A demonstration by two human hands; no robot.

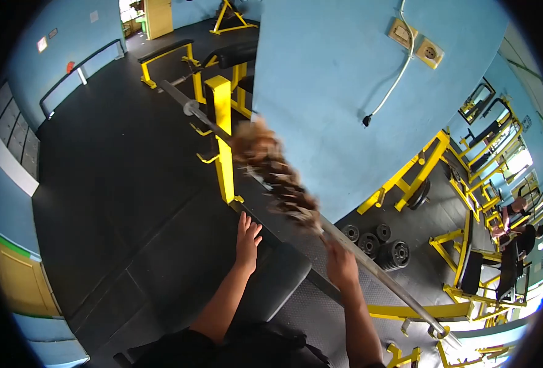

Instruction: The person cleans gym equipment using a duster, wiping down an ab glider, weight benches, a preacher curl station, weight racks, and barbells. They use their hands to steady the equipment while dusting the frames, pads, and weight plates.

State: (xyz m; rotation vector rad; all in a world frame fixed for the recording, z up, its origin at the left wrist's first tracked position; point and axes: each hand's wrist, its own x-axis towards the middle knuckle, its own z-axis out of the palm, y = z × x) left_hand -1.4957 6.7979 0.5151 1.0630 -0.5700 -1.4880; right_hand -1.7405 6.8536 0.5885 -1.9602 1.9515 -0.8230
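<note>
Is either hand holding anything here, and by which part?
The right hand grips a brown duster, blurred in the picture, by its handle end; the left hand is open, holding nothing.

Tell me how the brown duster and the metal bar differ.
The duster is brown and shaggy; the bar is grey and smooth. The duster is shorter; the bar extends past both its ends. The right hand grips the duster, not the bar. Both slant from upper left to lower right.
</note>
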